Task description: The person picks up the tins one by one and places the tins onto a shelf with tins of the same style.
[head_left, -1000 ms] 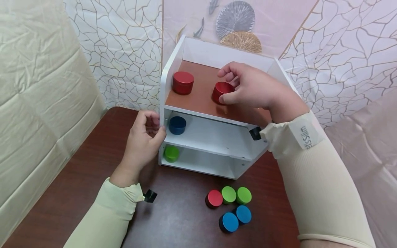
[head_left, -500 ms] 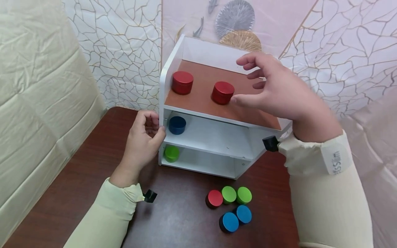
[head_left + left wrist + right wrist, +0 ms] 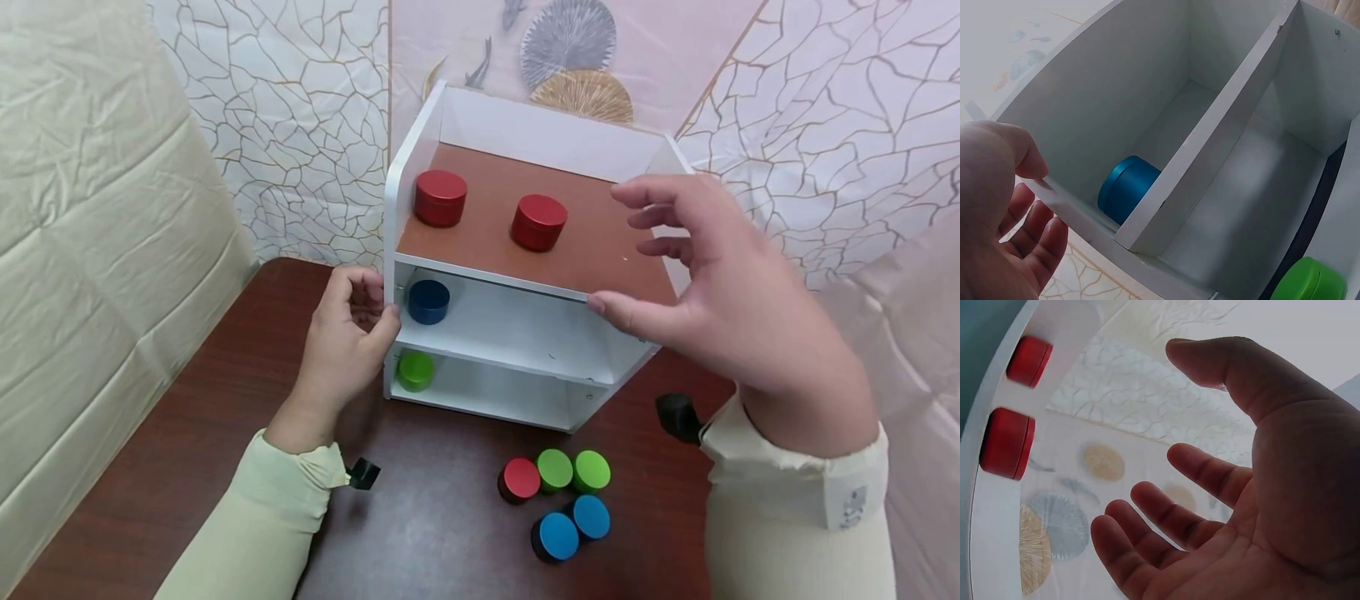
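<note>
My left hand (image 3: 348,346) holds the left side panel of a small white shelf unit (image 3: 498,362), thumb at its front edge and fingers bent along the outside. Away from the shelf's right side, my right hand (image 3: 720,283) is spread with nothing in it. Two red round tins (image 3: 440,198) stand apart on the brown top shelf, the second red tin (image 3: 539,222) nearer the middle. A blue round tin (image 3: 1127,187) sits at the left end of the middle shelf. Below it, a green round tin (image 3: 1310,280) occupies the left end of the bottom shelf.
On the dark wooden table (image 3: 420,517) before the shelf, loose tins form a cluster: a red tin (image 3: 519,480), two green tins (image 3: 554,470) and two blue tins (image 3: 556,536). Patterned sheeting (image 3: 300,125) hangs behind and beside the unit.
My right hand has let go of the second red tin on the top shelf, then drawn back right and toward me with fingers spread. My left hand has stayed in place.
</note>
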A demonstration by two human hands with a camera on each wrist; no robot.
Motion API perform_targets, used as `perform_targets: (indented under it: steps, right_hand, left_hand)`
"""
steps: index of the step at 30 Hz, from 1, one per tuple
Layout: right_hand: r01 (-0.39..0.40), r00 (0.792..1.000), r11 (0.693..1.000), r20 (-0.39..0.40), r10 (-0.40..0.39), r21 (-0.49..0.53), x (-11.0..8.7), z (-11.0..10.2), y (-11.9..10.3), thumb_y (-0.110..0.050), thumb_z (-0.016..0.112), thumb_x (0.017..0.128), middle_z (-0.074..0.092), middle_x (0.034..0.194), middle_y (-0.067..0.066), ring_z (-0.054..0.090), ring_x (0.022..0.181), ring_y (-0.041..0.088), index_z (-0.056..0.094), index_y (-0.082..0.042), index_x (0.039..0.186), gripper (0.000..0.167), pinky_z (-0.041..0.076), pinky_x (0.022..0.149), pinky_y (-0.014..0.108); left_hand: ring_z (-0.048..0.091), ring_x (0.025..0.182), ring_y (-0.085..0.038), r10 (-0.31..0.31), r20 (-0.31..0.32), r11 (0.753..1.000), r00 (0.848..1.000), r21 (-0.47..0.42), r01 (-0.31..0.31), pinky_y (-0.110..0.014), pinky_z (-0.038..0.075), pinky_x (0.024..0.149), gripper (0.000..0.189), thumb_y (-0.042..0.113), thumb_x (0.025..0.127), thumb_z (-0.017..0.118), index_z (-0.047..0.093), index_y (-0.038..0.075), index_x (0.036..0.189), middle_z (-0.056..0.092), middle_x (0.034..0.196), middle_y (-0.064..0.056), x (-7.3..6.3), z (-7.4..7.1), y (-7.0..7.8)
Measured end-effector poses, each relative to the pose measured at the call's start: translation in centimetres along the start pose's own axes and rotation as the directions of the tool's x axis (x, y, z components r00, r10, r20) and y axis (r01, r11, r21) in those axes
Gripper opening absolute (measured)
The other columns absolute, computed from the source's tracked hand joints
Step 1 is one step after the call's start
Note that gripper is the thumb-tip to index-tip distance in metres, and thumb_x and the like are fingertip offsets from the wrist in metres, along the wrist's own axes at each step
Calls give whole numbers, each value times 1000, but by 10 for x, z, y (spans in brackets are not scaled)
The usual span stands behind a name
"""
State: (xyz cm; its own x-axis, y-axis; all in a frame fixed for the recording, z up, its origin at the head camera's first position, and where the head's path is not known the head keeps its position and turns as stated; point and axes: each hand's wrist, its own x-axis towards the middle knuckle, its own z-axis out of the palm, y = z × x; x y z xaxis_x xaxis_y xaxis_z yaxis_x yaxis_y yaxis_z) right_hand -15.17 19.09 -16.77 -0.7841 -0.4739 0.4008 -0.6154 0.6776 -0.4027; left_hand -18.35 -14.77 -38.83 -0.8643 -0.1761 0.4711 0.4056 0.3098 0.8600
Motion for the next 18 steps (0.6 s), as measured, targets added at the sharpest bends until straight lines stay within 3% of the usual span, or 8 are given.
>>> perform_targets:
  steps: [2,5,10,15,18]
  right_hand:
    - [46,999,999,-21,-46,0,-9,4,-2,-5,102,78,59,151,-3,60,127,5,56,-20,159,95,48,107,7]
    - [87,996,996,-33,-86,10,-21,10,-3,0,103,74,62,149,-1,60,128,2,57,-18,158,98,48,109,8]
    - [130,991,991,-38,-128,38,-39,23,-1,-1,104,70,65,148,0,62,127,8,60,-16,157,99,49,107,10]
    - [165,986,985,-39,-164,40,-53,38,4,-6,107,67,65,144,-1,59,125,10,61,-15,155,100,53,95,9]
    - [170,985,985,-45,-169,30,-62,46,8,-9,108,65,65,142,1,58,123,9,62,-14,155,101,50,100,11]
  left_hand:
    - [62,101,-19,-5,3,1000,1000,-5,5,-17,54,85,33,5,102,71,55,8,131,61,113,-10,0,0,1]
    - [62,101,-19,-10,8,1000,1000,-12,10,-17,54,85,33,4,103,71,55,8,131,60,113,-10,0,-1,1]
    - [62,101,-20,-12,13,1000,1000,-16,12,-18,54,85,33,5,103,71,55,9,131,60,113,-9,0,-1,1]
    - [62,102,-20,-8,16,1000,1000,-9,8,-19,55,85,33,7,103,71,54,10,132,60,113,-9,0,-1,-1]
    - [62,101,-20,-4,15,1000,1000,-8,4,-19,55,84,33,7,103,71,54,10,132,59,113,-8,0,-1,-2]
